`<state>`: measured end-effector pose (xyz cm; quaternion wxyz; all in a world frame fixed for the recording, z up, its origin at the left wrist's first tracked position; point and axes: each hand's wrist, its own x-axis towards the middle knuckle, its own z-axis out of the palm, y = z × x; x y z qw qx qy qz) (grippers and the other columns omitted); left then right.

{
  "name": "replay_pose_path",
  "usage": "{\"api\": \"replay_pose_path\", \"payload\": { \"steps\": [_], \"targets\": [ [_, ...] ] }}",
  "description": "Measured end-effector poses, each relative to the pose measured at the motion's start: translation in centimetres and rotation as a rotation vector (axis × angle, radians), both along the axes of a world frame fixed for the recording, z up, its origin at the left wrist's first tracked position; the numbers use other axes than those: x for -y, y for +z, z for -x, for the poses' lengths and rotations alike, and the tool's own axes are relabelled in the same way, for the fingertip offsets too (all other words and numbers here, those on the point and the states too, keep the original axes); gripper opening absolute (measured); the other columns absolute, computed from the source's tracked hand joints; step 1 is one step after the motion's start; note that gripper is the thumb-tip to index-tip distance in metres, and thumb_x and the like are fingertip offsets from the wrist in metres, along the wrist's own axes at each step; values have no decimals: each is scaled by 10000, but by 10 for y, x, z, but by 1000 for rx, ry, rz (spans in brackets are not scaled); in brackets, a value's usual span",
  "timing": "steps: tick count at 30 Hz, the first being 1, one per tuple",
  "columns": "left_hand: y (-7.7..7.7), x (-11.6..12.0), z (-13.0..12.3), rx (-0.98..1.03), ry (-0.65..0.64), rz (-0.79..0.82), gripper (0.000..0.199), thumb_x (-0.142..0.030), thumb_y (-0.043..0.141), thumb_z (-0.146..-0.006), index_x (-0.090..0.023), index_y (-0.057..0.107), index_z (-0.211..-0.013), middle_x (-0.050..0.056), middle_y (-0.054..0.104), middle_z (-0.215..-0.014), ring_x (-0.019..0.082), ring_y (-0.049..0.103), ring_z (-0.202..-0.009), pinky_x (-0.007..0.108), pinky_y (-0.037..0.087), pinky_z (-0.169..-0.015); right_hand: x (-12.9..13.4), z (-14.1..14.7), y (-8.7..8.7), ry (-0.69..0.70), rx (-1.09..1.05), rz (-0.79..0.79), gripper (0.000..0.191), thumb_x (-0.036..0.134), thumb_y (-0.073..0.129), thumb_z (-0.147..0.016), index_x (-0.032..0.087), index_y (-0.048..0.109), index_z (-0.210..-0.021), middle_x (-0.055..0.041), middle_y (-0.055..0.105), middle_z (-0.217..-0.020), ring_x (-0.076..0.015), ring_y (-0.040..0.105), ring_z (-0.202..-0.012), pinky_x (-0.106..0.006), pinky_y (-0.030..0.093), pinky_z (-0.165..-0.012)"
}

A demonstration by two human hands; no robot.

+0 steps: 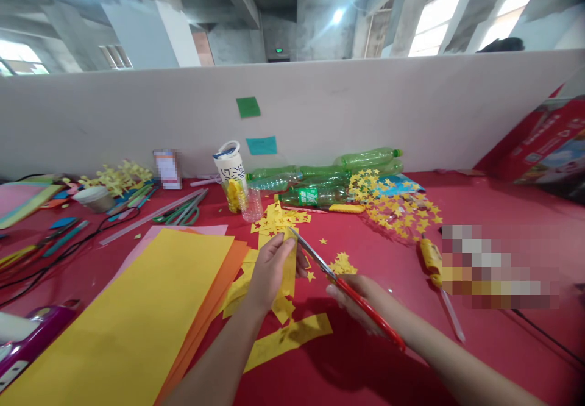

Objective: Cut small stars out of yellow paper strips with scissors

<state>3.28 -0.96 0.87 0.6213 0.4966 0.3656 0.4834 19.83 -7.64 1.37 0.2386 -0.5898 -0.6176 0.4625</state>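
Observation:
My left hand (270, 266) pinches a strip of yellow paper (289, 272) upright over the table. In my right hand (365, 302) is a pair of red-handled scissors (320, 261), its blades pointing up and left, with the tips at the strip's top edge beside my left thumb. The blades look nearly closed. Beneath and around the strip lie yellow paper scraps (237, 293) and a longer cut strip (292, 339). A small pile of yellow paper stars (342, 264) sits just beyond my right hand. My right fingers are partly hidden by the handles.
Large yellow sheets (137, 308) lie at left over orange ones. Green plastic bottles (320, 195), a white cup (230, 165) and a yellow box cutter (346, 209) stand or lie toward the partition (320, 113). A yellow glue gun (431, 259) is at right, near many stars (393, 211).

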Motion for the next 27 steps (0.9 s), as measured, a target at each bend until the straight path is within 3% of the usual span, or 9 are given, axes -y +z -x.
{"api": "replay_pose_path", "payload": {
  "steps": [5,11,18,27],
  "targets": [
    [1,-2,2,-54,82,-63,219,-337,490,-794,-171,530,-658,-16,536,-569,118,528,-538,222,413,-529,-4,-2,-3,1,21,7,390,512,483,-778,183,392,-590,64,369,-468,-54,323,-388,-188,229,-376],
    [-5,-4,5,-110,131,-171,232,-292,536,-778,-172,427,-612,-53,363,-566,67,366,-503,180,323,-480,-2,-1,-6,-10,-63,67,414,563,455,-781,184,395,-624,78,363,-448,-46,331,-353,-176,232,-356],
    [-9,-2,2,-32,62,-102,183,-303,519,-784,-164,506,-666,-23,502,-617,90,459,-553,205,370,-516,1,-1,-11,63,-154,56,468,613,369,-806,190,360,-607,83,330,-421,-42,318,-333,-160,233,-328],
    [-9,-3,4,-61,9,-85,225,-311,514,-795,-157,509,-630,-25,524,-506,104,508,-479,235,415,-510,2,-4,-16,58,-162,70,408,563,437,-803,183,387,-663,65,392,-503,-47,381,-372,-154,271,-353]
  ]
}}
